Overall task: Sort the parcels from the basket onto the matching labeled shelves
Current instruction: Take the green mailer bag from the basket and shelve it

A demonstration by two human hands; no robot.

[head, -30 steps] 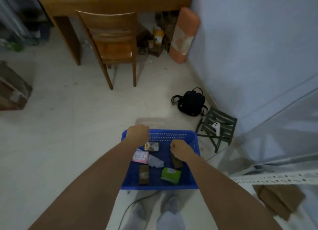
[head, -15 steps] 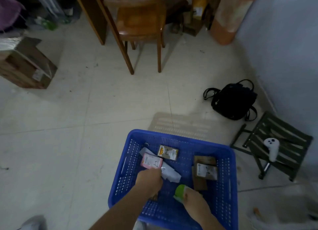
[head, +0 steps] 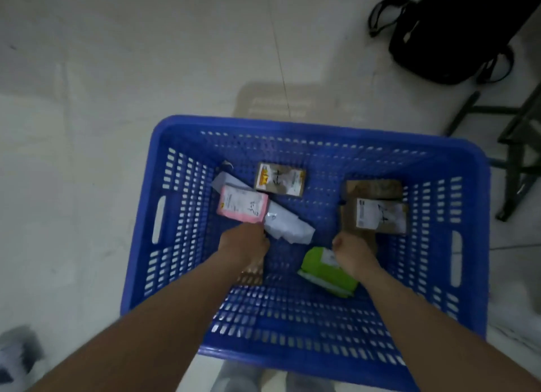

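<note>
While both hands reach into the basket, grips seem unclear.

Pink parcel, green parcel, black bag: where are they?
pink parcel (head: 242,207): head view, on its white label.
green parcel (head: 329,274): head view, on its green wrapper.
black bag (head: 445,40): head view, on its body.

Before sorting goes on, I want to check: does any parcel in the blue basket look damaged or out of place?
Nothing looks damaged. In the blue basket the white poly mailer is crumpled and lies partly under the pink parcel. One brown carton overlaps another. The picture is too dim to show tears.
</note>
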